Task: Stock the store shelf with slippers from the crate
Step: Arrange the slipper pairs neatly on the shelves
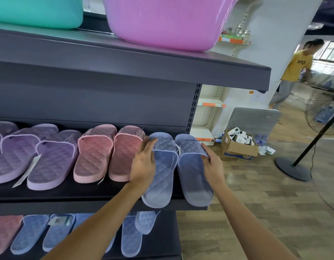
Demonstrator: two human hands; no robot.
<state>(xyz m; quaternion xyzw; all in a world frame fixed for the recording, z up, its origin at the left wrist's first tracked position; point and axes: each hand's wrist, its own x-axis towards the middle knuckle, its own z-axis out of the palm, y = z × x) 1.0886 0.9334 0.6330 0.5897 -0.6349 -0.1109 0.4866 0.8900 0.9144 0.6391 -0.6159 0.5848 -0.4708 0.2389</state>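
A pair of blue quilted slippers [181, 166] lies at the right end of the dark middle shelf [87, 192], heels hanging slightly over the front edge. My left hand [143, 162] holds the left slipper's strap from the left side. My right hand [212, 166] grips the right slipper's strap at its outer edge. Left of them sit a pink pair [108, 152] and purple pairs [36, 156]. No crate is in view.
Blue and pink slippers [59, 235] fill the shelf below. Pink [168, 19] and teal [36, 10] plastic tubs stand on the top shelf. On the wooden floor to the right are a cardboard box [239, 143], a standing fan [316, 132] and a person in a yellow shirt [293, 70].
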